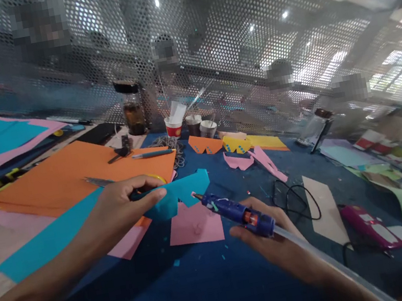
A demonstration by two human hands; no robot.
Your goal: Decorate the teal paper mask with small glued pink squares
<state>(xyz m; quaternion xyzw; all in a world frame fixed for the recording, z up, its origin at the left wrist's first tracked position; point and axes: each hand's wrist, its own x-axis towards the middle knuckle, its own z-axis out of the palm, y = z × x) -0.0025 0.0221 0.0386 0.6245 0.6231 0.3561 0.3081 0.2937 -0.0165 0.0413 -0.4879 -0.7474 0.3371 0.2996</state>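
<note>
Left hand [124,200] pinches teal paper cutout [180,190]; right hand [274,236] grips glue gun [235,212] (blue).

Shared craft workshop, coloured paper sheets [65,177], perforated screen [229,47]

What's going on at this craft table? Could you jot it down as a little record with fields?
left hand: the left hand pinches a teal paper cutout above the table
right hand: the right hand grips a blue glue gun, nozzle pointing at the cutout's edge
under the cutout: a pink paper piece on the blue table
further left: orange sheets with a pen on top
at the back: paper cups, a dark jar, a perforated metal screen
</note>
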